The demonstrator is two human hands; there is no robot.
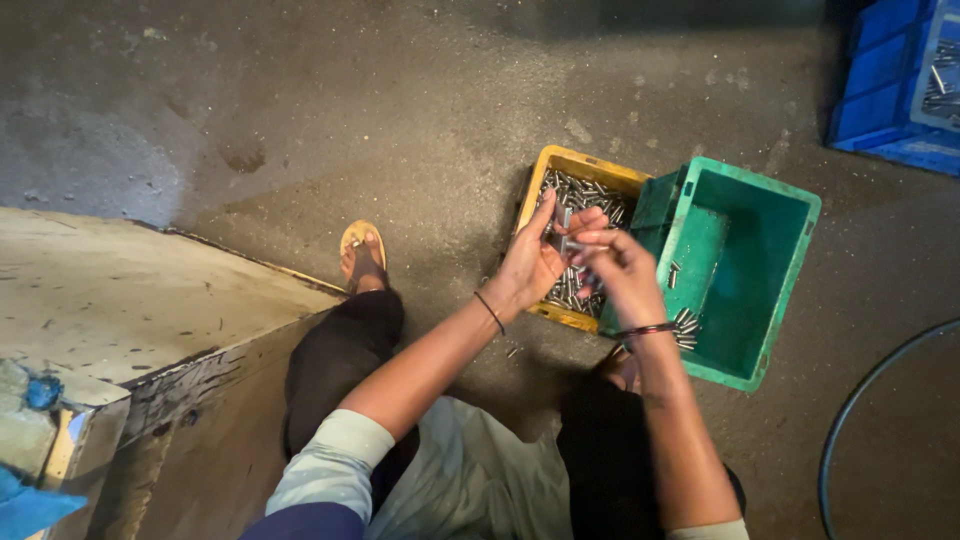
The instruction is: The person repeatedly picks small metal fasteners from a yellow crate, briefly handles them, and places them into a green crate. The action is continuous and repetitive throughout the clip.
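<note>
Left hand [530, 262] and right hand [622, 270] pinch steel pins [566, 243] over yellow crate [560, 162], green crate [760, 250] alongside for sorting.

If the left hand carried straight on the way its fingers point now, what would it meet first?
Probably the heap of small silver metal pins in the yellow plastic crate. The left hand points up and away over that crate, holding a few pins; its height above the heap is unclear.
</note>
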